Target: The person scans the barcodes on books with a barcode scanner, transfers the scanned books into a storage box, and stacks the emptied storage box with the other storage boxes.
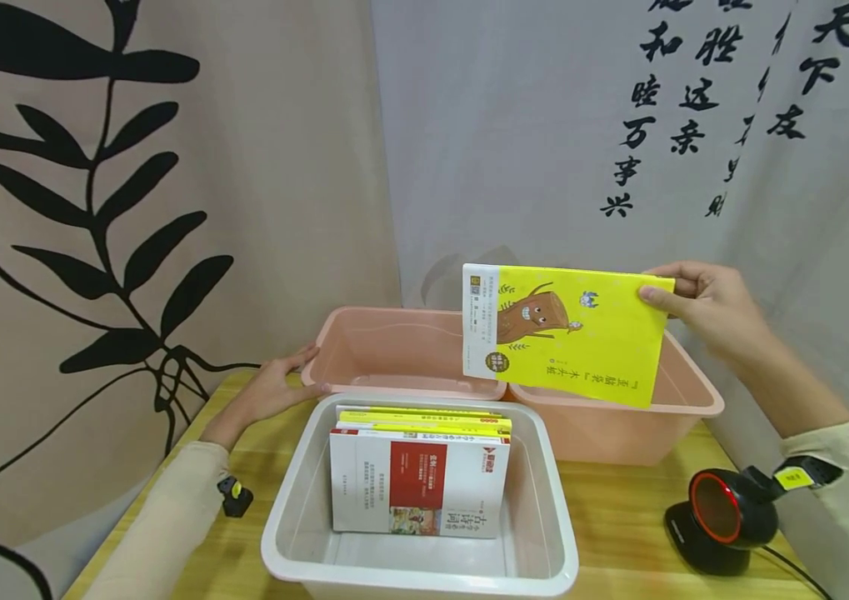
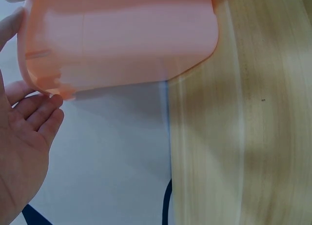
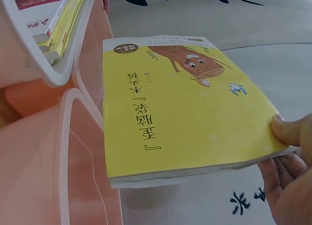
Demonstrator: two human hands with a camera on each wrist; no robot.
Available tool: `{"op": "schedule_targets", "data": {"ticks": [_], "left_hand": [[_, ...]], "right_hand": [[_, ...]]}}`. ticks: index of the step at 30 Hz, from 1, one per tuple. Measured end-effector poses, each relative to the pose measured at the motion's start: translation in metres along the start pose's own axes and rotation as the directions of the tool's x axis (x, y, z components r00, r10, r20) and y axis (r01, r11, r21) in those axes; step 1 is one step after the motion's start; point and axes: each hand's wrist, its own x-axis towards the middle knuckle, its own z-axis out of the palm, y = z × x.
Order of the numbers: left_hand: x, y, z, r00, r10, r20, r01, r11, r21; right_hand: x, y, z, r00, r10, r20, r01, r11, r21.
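Yellow book: your right hand (image 1: 716,312) is holding the yellow book (image 1: 581,333) at one upper corner, thumb pressing the cover, fingers tucking behind; the grip is narrow, only the book's thickness.
Long axis: the book is extending left from those fingertips, its body hanging mostly below them, the long axis running sideways away from the thumb.
Nearer hand: your right is carrying it; your left hand (image 1: 270,392) is resting well apart, beyond the book's far end.
Left bin: your left fingers are bending round the outer end of the left bin (image 1: 387,350) at its rim; how hard they are pressing, you cannot tell from here.
Right bin: the right bin (image 1: 611,437) is sitting below and left of your right fingers, the book crossing in front of its mouth in the head view; the height between them is hard to read.
White bin: the white bin (image 1: 424,557) is standing lower left of your right fingers, holding a stack (image 1: 364,492) of books, upright and face to face.
Cover: flat, smooth and rectangular, it is showing a brown stump and, opposite your thumb, a white strip; pale page edges are showing.
Plastic: the bins are curving at their corners into smooth, rounded rims.
Table: pale wood grain is running across the table (image 1: 619,533).
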Motion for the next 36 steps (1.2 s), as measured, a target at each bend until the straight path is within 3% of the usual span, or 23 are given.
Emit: {"op": "schedule_targets", "data": {"ticks": [9, 19, 29, 36], "left_hand": [[-0.002, -0.001, 0.001, 1.000, -0.029, -0.001, 0.029, 1.000, -0.009], [-0.002, -0.001, 0.000, 1.000, -0.021, -0.017, 0.021, 1.000, -0.001], [-0.002, 0.000, 0.001, 1.000, -0.024, -0.007, 0.024, 1.000, -0.009], [-0.001, -0.002, 0.002, 1.000, -0.019, -0.012, 0.018, 1.000, -0.015]], "right_hand": [[0.027, -0.010, 0.038, 0.999, -0.018, 0.034, 0.014, 0.990, 0.137], [0.053, -0.021, 0.077, 0.997, -0.035, 0.075, 0.014, 0.965, 0.263], [0.073, -0.019, 0.119, 0.993, -0.045, 0.107, 0.010, 0.950, 0.311], [0.084, -0.016, 0.147, 0.992, 0.000, 0.125, -0.045, 0.933, 0.356]]}}
